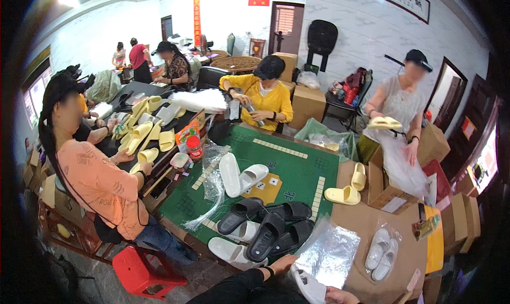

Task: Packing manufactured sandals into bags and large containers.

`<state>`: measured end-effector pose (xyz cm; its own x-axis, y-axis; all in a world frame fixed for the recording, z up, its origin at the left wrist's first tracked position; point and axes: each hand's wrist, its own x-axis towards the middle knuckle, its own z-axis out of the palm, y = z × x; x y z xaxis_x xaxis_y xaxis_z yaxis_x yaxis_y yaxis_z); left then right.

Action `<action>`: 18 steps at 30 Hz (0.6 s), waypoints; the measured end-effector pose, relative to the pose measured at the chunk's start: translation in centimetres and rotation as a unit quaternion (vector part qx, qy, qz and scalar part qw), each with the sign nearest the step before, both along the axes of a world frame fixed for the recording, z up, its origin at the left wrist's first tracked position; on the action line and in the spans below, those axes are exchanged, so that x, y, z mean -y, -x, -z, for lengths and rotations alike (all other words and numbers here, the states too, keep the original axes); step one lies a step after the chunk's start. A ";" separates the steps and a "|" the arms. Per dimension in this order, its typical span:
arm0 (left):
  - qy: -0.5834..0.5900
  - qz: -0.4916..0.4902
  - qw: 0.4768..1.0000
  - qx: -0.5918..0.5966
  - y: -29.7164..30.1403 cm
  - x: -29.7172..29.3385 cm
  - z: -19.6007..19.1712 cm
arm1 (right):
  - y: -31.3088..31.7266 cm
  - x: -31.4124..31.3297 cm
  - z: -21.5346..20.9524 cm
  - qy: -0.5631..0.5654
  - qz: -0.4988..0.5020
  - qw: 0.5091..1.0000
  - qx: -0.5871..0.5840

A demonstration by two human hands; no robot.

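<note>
At the lower edge, my right hand [341, 296] grips a white slide slipper [309, 287] by one end. My left hand [283, 263] is closed at the near left edge of a clear plastic bag [332, 248], just above the slipper. The bag lies flat and shiny on brown cardboard, part of a stack or a single one; I cannot tell which. Beside my left hand lie several black slides [266, 235] in a loose pile, with white slides [234, 252] under and next to them. A bagged white pair [382, 254] rests to the right.
A green mat [175, 203] covers the table, with a white pair [240, 177] and clear wrap on it. Yellow slides [345, 194] lie near an open carton [390, 190]. Co-workers handle slippers and wrap around the table. A red stool [139, 269] stands at left.
</note>
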<state>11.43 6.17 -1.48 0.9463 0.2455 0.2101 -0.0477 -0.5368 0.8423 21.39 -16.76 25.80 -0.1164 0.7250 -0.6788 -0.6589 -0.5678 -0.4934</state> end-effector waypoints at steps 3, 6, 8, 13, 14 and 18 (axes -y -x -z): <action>-0.168 0.072 0.966 -0.183 -0.9 0.0 -1.2 | -2.9 2.6 9.0 -0.008 0.028 0.995 0.095; -0.103 -0.147 0.984 0.013 -0.4 1.6 -1.9 | -4.4 3.2 11.8 -0.012 -0.023 0.987 0.161; -0.063 -0.156 0.985 0.042 -1.2 2.4 -3.0 | -4.1 2.6 11.0 0.020 -0.050 0.981 0.189; -0.012 -0.197 0.978 0.070 -2.2 3.2 -5.6 | -5.0 1.8 13.9 0.079 -0.040 0.931 0.354; 0.025 -0.219 0.973 0.069 -2.5 3.4 -5.4 | -5.1 1.8 14.9 0.070 -0.046 0.916 0.393; 0.012 -0.220 0.970 0.105 -3.3 3.6 -6.8 | -6.1 1.8 19.9 0.038 -0.061 0.838 0.542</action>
